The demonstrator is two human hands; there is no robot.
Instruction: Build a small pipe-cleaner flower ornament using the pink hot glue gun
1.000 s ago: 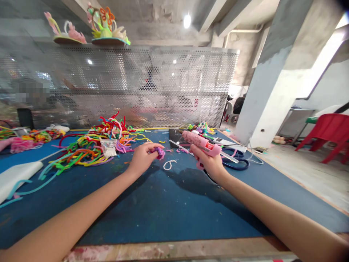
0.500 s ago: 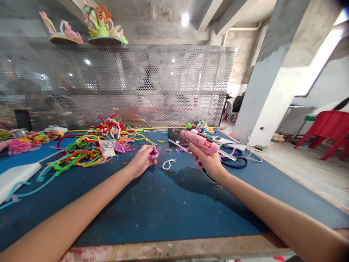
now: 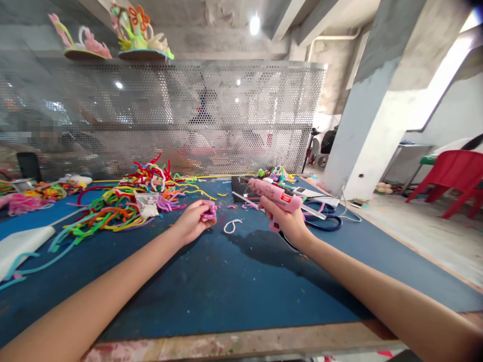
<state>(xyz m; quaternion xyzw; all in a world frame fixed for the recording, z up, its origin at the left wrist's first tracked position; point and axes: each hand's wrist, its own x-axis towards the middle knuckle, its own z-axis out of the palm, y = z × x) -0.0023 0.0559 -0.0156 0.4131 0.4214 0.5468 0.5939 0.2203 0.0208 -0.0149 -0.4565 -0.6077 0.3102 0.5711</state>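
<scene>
Seemingly, a bag (image 3: 145, 199) near the left fingers (image 3: 196, 208) holds white bits (image 3: 150, 211).

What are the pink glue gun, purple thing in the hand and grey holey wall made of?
The pink pistol-shaped glue gun: probably hard plastic, smooth and moulded-looking. The small purple bundle in the left hand: perhaps fuzzy pipe cleaner; edges look soft, details blur. The grey perforated screen: likely metal, with a silvery sheen.
</scene>
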